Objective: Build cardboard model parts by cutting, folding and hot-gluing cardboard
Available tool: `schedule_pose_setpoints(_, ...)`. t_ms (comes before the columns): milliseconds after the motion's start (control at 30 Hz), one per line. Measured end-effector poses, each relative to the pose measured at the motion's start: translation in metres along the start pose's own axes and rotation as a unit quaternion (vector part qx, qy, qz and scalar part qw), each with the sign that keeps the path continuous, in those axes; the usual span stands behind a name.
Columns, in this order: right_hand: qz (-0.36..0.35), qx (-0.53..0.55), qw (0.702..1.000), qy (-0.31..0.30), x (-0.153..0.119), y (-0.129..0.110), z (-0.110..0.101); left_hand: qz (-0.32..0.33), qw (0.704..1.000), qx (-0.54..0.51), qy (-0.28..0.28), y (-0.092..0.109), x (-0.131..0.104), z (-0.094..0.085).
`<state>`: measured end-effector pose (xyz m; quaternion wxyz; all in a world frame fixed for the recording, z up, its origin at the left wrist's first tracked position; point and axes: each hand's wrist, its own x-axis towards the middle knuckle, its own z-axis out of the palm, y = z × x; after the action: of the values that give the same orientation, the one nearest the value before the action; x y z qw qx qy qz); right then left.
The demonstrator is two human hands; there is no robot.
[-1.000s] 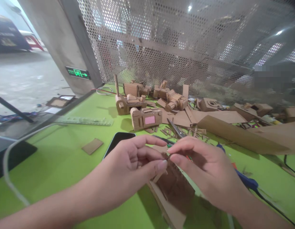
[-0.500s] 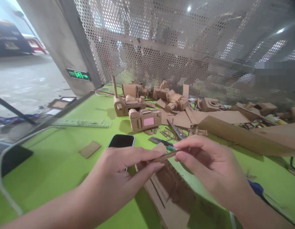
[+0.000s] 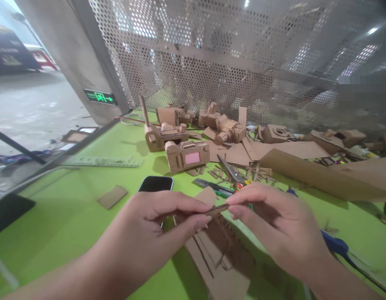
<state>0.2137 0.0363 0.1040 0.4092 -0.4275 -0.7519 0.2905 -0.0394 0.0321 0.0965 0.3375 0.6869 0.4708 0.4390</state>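
Note:
Between both hands is a small strip of corrugated cardboard, its fluted edge facing up. My left hand pinches its left end between thumb and fingers. At the other end, my right hand closes thumb and forefinger on the strip's tip. Underneath lies a larger cut cardboard piece with slits in it, partly hidden by my hands. Just beyond the fingers lie a utility knife with a green part and a pair of scissors.
A phone lies beyond my left hand, near a loose cardboard rectangle. Cardboard camera models and scraps stand along the back. A clear ruler is at the left; a blue-handled tool lies by my right wrist.
The view has shifted slightly. My hands stay on the strip, and less of it shows between my fingers. More of the scissors' handle is visible.

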Motion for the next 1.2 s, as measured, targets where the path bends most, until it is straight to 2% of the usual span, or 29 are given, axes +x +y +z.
schedule_pose_setpoints(133,0.006,-0.014,1.0,0.004,0.0,-0.002,0.003,0.001,1.0,-0.023,0.007,-0.003,-0.002,0.003)
schedule_pose_setpoints(233,0.01,0.013,1.0,-0.008,0.003,-0.002,0.006,-0.02,0.999,-0.035,-0.018,-0.004,0.0,0.003)
schedule_pose_setpoints(433,0.04,0.066,0.995,-0.065,0.007,-0.009,0.01,-0.007,1.0,0.012,-0.014,0.001,0.002,0.002)
schedule_pose_setpoints(567,0.052,0.067,0.995,-0.052,0.004,-0.012,0.012,0.006,1.0,0.021,-0.022,0.008,0.002,0.001)
schedule_pose_setpoints(767,0.076,0.115,0.989,-0.051,0.006,-0.009,0.017,-0.016,1.0,-0.009,-0.022,0.006,0.0,0.001)
schedule_pose_setpoints(1000,0.09,0.12,0.986,-0.069,0.006,-0.012,0.018,-0.089,0.993,-0.037,-0.063,0.009,0.001,0.0)
schedule_pose_setpoints(1200,0.102,0.135,0.985,-0.046,0.006,-0.008,0.017,-0.045,0.996,0.019,-0.078,0.007,0.004,-0.003)
